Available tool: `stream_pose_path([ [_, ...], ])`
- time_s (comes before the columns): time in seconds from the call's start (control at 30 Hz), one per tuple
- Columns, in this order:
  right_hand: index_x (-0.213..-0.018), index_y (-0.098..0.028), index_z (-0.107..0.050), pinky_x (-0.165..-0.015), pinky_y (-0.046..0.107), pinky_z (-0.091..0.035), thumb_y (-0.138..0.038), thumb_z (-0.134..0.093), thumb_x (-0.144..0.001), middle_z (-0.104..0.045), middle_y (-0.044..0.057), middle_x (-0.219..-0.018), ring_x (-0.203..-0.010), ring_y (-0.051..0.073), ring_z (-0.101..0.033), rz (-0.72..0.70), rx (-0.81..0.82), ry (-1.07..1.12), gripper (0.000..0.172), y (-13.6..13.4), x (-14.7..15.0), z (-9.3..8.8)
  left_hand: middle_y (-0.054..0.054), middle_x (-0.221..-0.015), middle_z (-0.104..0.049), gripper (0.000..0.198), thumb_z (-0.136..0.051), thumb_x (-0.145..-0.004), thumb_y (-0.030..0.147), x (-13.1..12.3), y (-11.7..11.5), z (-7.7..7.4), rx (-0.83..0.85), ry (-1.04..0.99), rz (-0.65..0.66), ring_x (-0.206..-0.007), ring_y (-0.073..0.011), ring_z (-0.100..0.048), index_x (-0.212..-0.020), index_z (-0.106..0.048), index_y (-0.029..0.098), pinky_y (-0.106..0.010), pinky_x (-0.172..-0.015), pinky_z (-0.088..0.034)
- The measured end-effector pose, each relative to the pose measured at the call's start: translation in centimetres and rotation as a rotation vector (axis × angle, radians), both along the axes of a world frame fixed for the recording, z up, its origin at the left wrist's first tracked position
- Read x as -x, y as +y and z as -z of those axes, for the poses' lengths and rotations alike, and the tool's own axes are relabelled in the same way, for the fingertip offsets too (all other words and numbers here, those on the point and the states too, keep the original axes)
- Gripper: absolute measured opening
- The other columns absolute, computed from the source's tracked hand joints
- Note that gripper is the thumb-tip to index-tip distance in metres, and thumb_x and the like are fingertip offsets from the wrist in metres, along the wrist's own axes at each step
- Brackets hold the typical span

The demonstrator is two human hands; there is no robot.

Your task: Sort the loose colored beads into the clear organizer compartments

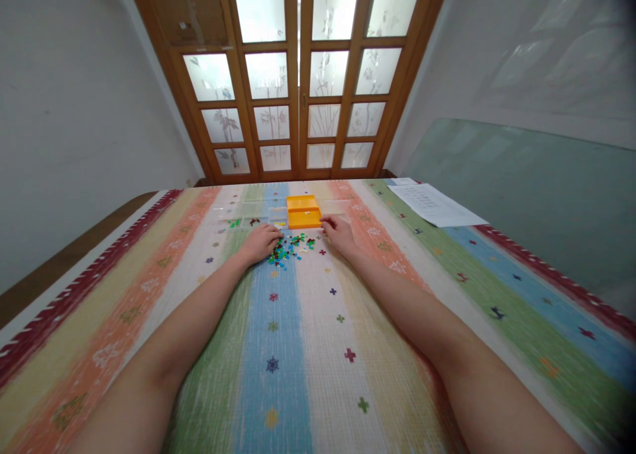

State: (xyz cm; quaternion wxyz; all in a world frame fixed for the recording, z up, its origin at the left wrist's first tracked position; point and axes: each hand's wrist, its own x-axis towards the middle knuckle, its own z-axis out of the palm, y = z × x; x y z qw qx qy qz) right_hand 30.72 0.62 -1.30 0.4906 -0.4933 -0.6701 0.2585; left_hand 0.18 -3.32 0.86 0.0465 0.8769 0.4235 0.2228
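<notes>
A pile of small coloured pieces (292, 248), green, blue and dark, lies on the striped cloth between my hands. My left hand (260, 240) rests at the pile's left edge, fingers curled down onto the pieces. My right hand (338, 231) sits at the pile's right, fingertips pinched together beside the orange tray (303, 212). What either hand holds is too small to make out. The orange tray has two compartments and stands just beyond the pile.
Clear plastic trays (248, 214) flank the orange one, some with a few pieces inside. White paper sheets (433, 204) lie at the far right. The striped cloth (308, 348) covers the table. Wooden glass doors (298, 76) stand behind.
</notes>
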Motion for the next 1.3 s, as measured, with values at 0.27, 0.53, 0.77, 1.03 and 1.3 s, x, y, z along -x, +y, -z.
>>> stream_pose_path([
  [0.27,-0.104,-0.022,-0.074,-0.08,0.033,-0.054,-0.03,-0.054,-0.09,-0.075,0.004,-0.098,-0.086,0.02,-0.068,0.006,0.001,-0.001,0.025,0.0,0.0,0.0,-0.006,-0.121,-0.073,0.034,-0.049,-0.098,0.021,-0.1,-0.1,-0.1,-0.026,0.068,0.01,-0.116,-0.0245,-0.06,-0.114,-0.078,0.024,-0.042,-0.109,-0.045],
  [0.53,-0.104,-0.022,-0.073,-0.077,0.033,-0.055,-0.029,-0.054,-0.091,-0.075,0.004,-0.096,-0.078,0.019,-0.069,-0.008,0.023,0.024,0.024,-0.2,0.0,-0.2,-0.007,-0.122,-0.073,0.035,-0.048,-0.098,0.02,-0.2,0.0,-0.1,-0.009,0.03,0.004,-0.115,-0.0248,-0.06,-0.115,-0.079,0.024,-0.042,-0.108,-0.045],
  [0.77,-0.103,-0.022,-0.073,-0.078,0.032,-0.055,-0.029,-0.054,-0.089,-0.075,0.005,-0.097,-0.081,0.019,-0.069,-0.006,0.018,0.02,0.024,-0.1,0.0,-0.2,-0.007,-0.121,-0.074,0.033,-0.049,-0.098,0.023,-0.1,0.3,0.5,0.017,-0.08,-0.001,-0.115,-0.0249,-0.062,-0.115,-0.078,0.023,-0.044,-0.108,-0.045],
  [1.03,-0.104,-0.022,-0.073,-0.078,0.033,-0.055,-0.03,-0.054,-0.09,-0.075,0.004,-0.097,-0.079,0.018,-0.069,-0.006,0.021,0.021,0.025,0.0,0.0,0.0,-0.008,-0.119,-0.075,0.033,-0.049,-0.096,0.024,1.7,1.8,0.9,-0.044,-0.436,-0.33,-0.116,-0.0258,-0.064,-0.11,-0.079,0.02,-0.044,-0.109,-0.045],
  [1.3,-0.104,-0.023,-0.074,-0.082,0.034,-0.056,-0.029,-0.055,-0.088,-0.076,0.003,-0.098,-0.084,0.019,-0.068,0.01,0.026,0.022,0.025,-0.1,0.2,0.1,-0.01,-0.1,-0.075,0.041,-0.043,-0.091,0.024,6.0,2.7,0.2,-0.034,-0.817,-0.851,-0.096,-0.0244,-0.069,-0.115,-0.075,0.014,-0.038,-0.09,-0.054],
])
